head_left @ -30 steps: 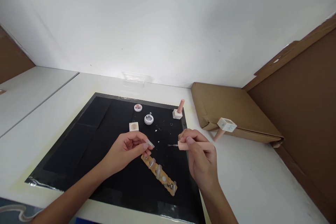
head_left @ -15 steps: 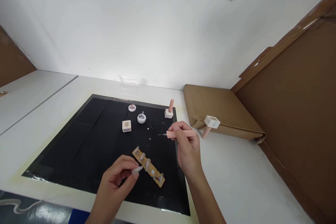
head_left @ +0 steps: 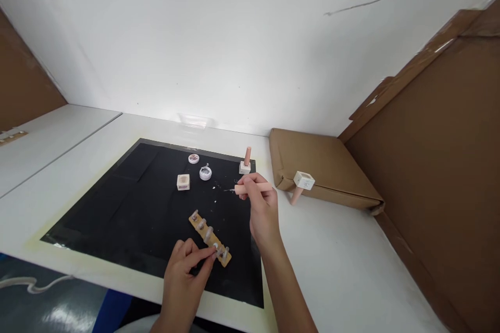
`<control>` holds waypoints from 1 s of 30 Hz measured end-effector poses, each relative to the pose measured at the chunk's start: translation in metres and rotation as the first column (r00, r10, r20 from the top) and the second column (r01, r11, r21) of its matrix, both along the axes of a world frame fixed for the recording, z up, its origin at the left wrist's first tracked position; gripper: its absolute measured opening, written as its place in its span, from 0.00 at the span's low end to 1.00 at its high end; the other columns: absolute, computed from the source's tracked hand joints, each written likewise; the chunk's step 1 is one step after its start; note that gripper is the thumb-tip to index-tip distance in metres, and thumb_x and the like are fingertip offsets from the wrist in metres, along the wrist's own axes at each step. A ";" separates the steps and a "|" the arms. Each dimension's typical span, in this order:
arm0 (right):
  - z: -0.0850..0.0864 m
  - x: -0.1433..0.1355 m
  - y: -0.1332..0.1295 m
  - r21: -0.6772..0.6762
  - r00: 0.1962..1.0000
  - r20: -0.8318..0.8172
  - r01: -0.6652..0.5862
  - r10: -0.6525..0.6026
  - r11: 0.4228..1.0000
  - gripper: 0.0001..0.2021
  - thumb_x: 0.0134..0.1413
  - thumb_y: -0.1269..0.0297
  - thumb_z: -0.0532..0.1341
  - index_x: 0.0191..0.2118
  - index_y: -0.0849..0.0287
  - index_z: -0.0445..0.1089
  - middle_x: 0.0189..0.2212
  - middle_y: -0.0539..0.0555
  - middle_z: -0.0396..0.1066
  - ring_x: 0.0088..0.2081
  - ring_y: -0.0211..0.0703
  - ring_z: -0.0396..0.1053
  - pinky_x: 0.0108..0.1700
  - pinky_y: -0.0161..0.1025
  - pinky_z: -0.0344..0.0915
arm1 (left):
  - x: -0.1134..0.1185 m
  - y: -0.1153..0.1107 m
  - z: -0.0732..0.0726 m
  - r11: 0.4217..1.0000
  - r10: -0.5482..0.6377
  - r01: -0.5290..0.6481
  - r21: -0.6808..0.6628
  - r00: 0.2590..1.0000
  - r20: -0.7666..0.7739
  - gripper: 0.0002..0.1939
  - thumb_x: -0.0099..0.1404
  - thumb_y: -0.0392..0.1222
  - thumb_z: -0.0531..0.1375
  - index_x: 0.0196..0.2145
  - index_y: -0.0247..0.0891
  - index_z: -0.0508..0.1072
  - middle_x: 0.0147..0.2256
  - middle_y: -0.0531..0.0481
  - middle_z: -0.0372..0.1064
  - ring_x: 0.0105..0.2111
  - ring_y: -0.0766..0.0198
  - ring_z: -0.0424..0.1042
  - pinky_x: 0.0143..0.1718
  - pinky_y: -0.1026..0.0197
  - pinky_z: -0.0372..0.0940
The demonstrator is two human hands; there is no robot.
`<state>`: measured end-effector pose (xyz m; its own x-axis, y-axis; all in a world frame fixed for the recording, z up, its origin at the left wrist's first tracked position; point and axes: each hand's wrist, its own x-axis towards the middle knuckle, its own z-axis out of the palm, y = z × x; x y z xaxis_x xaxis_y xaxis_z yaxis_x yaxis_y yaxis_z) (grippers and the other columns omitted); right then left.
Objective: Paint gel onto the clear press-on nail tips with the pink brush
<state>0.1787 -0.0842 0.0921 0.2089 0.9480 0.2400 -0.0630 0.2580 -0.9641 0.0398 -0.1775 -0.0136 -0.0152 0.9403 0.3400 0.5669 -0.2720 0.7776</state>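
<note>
On a white table (head_left: 332, 270), a black rectangular mat (head_left: 144, 213) is lying beneath both hands. Toward its middle, a square off-white bottle (head_left: 183, 182) without a cap is standing left of a round white lid with a dark pattern (head_left: 194, 158) and a small round white pot with silvery contents (head_left: 205, 173). Nearer the bottom edge, the left hand (head_left: 187, 270) is reaching up from below, back upward and outer fingers curling, its thumb and index fingertip pressing together on a small translucent piece (head_left: 219, 253), mostly hidden. The fingertips are meeting at the lower part of a wavy-edged tan strip (head_left: 213, 239) bearing upright clear tips, which is lying diagonally on the mat. The right hand (head_left: 260, 205), its forearm slanting up and left, is clamping a slim pink-handled brush (head_left: 253, 188) nearly level, its dark bristles pointing left above the mat. Behind it, a square white bottle with a pink cap (head_left: 245, 167) is standing upright. Farther right, a flat brown cardboard box (head_left: 324, 164) is lying behind an upturned white bottle with a pink cap (head_left: 304, 181), whose faint markings are proving too small to read.
</note>
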 end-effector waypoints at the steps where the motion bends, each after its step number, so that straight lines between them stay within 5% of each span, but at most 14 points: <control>1: 0.000 0.000 0.000 -0.004 1.000 -0.002 -0.005 0.005 1.000 0.12 0.50 0.61 0.59 0.19 0.59 0.68 0.23 0.49 0.65 0.23 0.35 0.57 0.27 0.34 0.55 | 0.002 0.001 0.000 1.000 0.006 -0.006 -0.011 1.000 -0.013 0.08 0.62 0.41 0.61 0.35 0.45 0.82 0.19 0.52 0.60 0.23 0.62 0.60 0.23 0.64 0.60; 15: 0.001 -0.004 -0.001 -0.030 0.998 0.007 -0.065 0.065 0.997 0.12 0.49 0.60 0.59 0.20 0.59 0.68 0.23 0.49 0.65 0.24 0.36 0.58 0.26 0.34 0.54 | 0.014 0.006 0.010 0.971 0.051 -0.079 -0.226 0.991 -0.127 0.10 0.63 0.44 0.59 0.36 0.48 0.81 0.23 0.51 0.67 0.27 0.59 0.65 0.30 0.60 0.63; 26: -0.001 -0.005 0.001 -0.017 0.995 0.059 -0.080 0.080 0.997 0.14 0.49 0.61 0.60 0.16 0.59 0.69 0.24 0.50 0.67 0.26 0.37 0.62 0.27 0.35 0.57 | 0.014 0.006 0.014 0.975 0.086 -0.128 -0.179 0.970 -0.226 0.11 0.63 0.38 0.58 0.35 0.46 0.82 0.22 0.51 0.68 0.27 0.59 0.66 0.31 0.60 0.64; 30: -0.003 -0.005 0.001 -0.018 0.994 0.080 -0.080 0.081 0.997 0.15 0.50 0.60 0.60 0.17 0.59 0.70 0.24 0.51 0.67 0.27 0.38 0.62 0.27 0.35 0.56 | 0.006 0.002 0.011 0.985 0.002 -0.023 -0.170 0.992 -0.123 0.12 0.63 0.40 0.58 0.38 0.44 0.81 0.20 0.50 0.66 0.24 0.60 0.65 0.29 0.60 0.64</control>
